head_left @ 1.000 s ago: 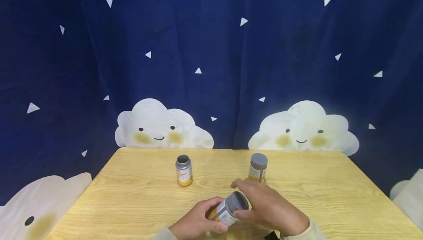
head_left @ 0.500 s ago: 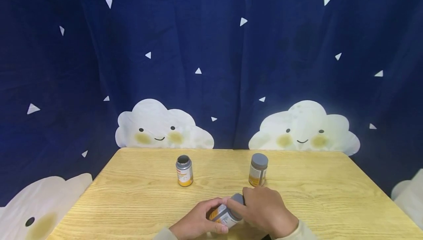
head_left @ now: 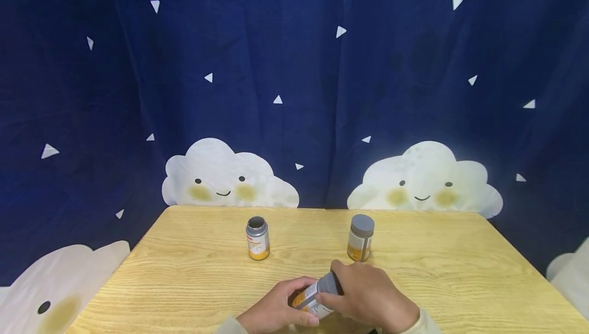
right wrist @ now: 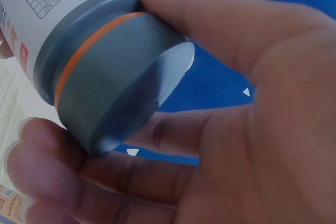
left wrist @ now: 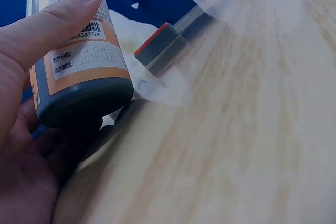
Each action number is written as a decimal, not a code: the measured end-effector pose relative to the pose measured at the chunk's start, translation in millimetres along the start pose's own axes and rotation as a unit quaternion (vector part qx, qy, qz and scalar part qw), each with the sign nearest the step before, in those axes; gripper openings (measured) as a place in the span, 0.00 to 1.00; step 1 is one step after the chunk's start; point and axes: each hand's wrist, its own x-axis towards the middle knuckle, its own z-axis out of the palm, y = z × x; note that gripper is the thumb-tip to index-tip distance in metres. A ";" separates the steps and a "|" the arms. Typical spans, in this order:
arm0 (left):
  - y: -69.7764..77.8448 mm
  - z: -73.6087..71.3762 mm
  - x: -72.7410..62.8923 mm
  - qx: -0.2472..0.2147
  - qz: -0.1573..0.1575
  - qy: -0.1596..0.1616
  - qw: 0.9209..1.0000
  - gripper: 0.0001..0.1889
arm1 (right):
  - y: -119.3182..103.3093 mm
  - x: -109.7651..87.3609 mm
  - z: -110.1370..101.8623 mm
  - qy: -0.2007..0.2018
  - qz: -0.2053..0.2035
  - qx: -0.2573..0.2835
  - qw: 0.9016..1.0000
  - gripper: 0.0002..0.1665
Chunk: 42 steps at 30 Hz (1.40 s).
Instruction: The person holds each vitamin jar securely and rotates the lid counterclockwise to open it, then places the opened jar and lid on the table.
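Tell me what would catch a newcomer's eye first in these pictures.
First, the two hands at the near edge of the wooden table: the left hand holds a tilted bottle by its body, and the right hand wraps its grey cap. Behind them stand two more bottles, an open bottle on the left and a capped bottle on the right. Behind the table hangs a dark blue curtain with smiling white clouds.
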 end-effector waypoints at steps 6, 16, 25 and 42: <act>-1.3 0.6 -1.2 -0.014 -0.002 0.002 1.000 0.28 | 3.6 -2.0 -1.3 -0.006 -0.049 0.005 0.999 0.24; -0.8 1.3 -2.9 -0.010 -0.021 0.002 1.000 0.28 | -1.3 -2.6 0.1 -0.001 -0.020 0.011 1.000 0.29; -1.4 1.4 -4.8 -0.020 -0.002 -0.012 1.000 0.28 | -4.7 0.0 3.5 0.035 0.075 -0.014 0.997 0.35; 0.8 -0.9 -0.8 -0.009 -0.007 -0.002 1.000 0.27 | 0.5 -0.2 -5.0 0.018 -0.039 0.035 0.998 0.16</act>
